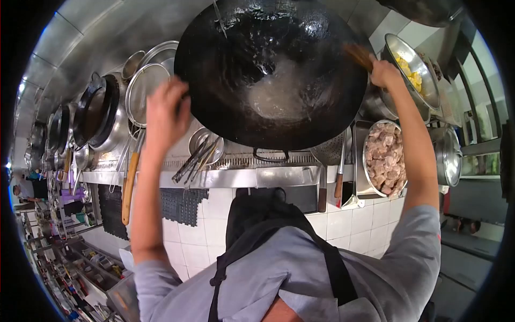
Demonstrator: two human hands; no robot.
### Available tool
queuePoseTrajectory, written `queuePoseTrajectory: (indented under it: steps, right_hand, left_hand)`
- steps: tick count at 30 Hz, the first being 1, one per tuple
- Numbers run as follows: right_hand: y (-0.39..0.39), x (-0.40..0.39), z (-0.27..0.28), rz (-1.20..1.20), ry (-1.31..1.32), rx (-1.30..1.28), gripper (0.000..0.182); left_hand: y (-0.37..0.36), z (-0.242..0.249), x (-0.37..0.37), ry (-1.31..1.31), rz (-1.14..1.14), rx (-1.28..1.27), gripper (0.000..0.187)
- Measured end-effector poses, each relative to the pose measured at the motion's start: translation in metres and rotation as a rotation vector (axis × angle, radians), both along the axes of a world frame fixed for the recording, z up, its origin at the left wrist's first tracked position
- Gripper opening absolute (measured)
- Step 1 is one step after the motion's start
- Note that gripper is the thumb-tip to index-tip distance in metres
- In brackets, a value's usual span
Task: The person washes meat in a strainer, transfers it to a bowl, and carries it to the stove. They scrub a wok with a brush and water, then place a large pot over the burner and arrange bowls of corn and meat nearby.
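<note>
A large black wok (225, 107) sits in front of me with water (279, 96) pooled in its bottom. A thin stream (220, 21) runs into it at the upper left. My right hand (383, 73) is closed around a brown bamboo wok brush (359, 56), which reaches over the wok's right rim and is blurred. By the left rim hovers my left hand (169, 110), smeared by motion, so its fingers are not clear. Just behind that hand is a round wire strainer (140, 91) with a long wooden handle (130, 182).
Right of the wok are a steel bowl of yellow pieces (410, 70) and a tray of raw meat chunks (385, 161). Tongs (198, 158) lie across a small pot at the front. More pans (88, 112) line the left. Ladle handles (339, 185) jut over the front edge.
</note>
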State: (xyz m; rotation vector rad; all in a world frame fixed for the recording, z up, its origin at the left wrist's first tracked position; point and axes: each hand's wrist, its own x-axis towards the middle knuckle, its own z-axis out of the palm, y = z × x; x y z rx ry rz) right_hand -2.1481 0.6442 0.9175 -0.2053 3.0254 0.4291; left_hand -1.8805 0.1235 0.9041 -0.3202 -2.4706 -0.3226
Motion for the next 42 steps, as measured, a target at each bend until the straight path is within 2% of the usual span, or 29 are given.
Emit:
queuePoseTrajectory:
  steps: [3,6,7,9,11,14,15,17,18,20,23,25,27,29,31,32,33,34,35,37,38,39,40,42]
  right_hand:
    - [-0.058,0.04,0.04,0.117,0.02,-0.02,0.057]
    - [-0.136,0.111,0.045,0.192,-0.241,0.106,0.063]
    - [-0.155,0.129,0.043,0.236,-0.378,0.054,0.067]
    - [-0.162,0.114,-0.015,0.357,-0.64,0.013,0.07]
    - [-0.174,0.08,-0.068,0.179,-0.569,-0.215,0.072]
    - [-0.183,0.025,-0.149,0.027,-0.36,-0.535,0.074]
    - [-0.187,0.014,-0.163,-0.007,-0.282,-0.637,0.074]
    - [-0.255,0.002,-0.123,-0.281,-0.338,-0.791,0.074]
    - [-0.286,-0.012,-0.106,-0.415,-0.367,-0.864,0.074]
    - [-0.314,-0.069,-0.176,-0.284,-0.175,-1.211,0.076]
    - [-0.411,-0.058,-0.145,-0.397,-0.287,-1.61,0.077]
    - [-0.438,-0.039,-0.137,-0.196,-0.34,-1.5,0.079]
    - [-0.427,-0.067,-0.159,-0.018,-0.238,-1.427,0.079]
    - [-0.429,-0.057,-0.131,-0.143,-0.277,-1.49,0.079]
    - [-0.442,-0.055,-0.118,-0.159,-0.367,-1.58,0.077]
    - [-0.446,-0.044,-0.116,-0.151,-0.417,-1.524,0.076]
    - [-0.445,-0.022,-0.11,-0.147,-0.461,-1.464,0.076]
    - [-0.434,0.004,-0.109,0.002,-0.513,-1.333,0.076]
    - [-0.418,0.037,-0.104,0.007,-0.627,-1.241,0.078]
    - [-0.381,0.099,-0.076,0.03,-0.833,-0.943,0.08]
    - [-0.344,0.117,-0.087,0.112,-0.855,-0.839,0.081]
    - [-0.307,0.136,-0.097,0.198,-0.87,-0.738,0.082]
    - [-0.279,0.152,-0.078,0.256,-0.882,-0.607,0.081]
    - [-0.231,0.164,-0.035,0.126,-0.934,-0.445,0.079]
  left_hand:
    - [-0.036,0.051,-0.116,0.234,-0.048,-0.192,0.02]
    - [-0.056,0.088,-0.225,0.471,-0.025,-0.328,0.03]
    - [-0.064,0.096,-0.257,0.555,-0.02,-0.337,0.035]
    - [-0.073,0.105,-0.319,0.334,0.056,-0.402,0.046]
    - [-0.084,0.097,-0.376,0.555,-0.026,-0.405,0.037]
    - [-0.091,0.121,-0.386,-0.008,0.127,-0.549,0.032]
    - [-0.098,0.118,-0.384,0.066,0.099,-0.53,0.03]
    - [-0.112,0.108,-0.388,0.214,0.042,-0.496,0.029]
    - [-0.12,0.109,-0.39,0.176,0.071,-0.5,0.027]
    - [-0.133,0.11,-0.391,0.095,0.128,-0.51,0.024]
    - [-0.161,0.11,-0.365,0.17,0.125,-0.281,0.019]
    - [-0.185,0.104,-0.354,0.407,0.145,-0.156,0.018]
    - [-0.218,0.121,-0.342,0.046,0.464,-0.225,0.023]
    - [-0.281,0.107,-0.368,-0.052,0.585,-0.376,0.022]
    - [-0.297,0.108,-0.365,-0.018,0.69,-0.421,0.02]
    - [-0.302,0.105,-0.363,-0.006,0.738,-0.439,0.019]
    - [-0.317,0.1,-0.373,-0.013,0.747,-0.401,0.018]
    - [-0.339,0.093,-0.395,-0.017,0.752,-0.362,0.018]
    - [-0.348,0.087,-0.408,-0.021,0.748,-0.322,0.018]
    - [-0.334,0.092,-0.396,-0.004,0.766,-0.329,0.02]
    - [-0.321,0.096,-0.383,0.0,0.773,-0.335,0.021]
    - [-0.3,0.099,-0.362,0.106,0.743,-0.336,0.022]
    - [-0.281,0.099,-0.342,0.206,0.708,-0.343,0.023]
    - [-0.262,0.083,-0.321,0.427,0.355,-0.254,0.027]
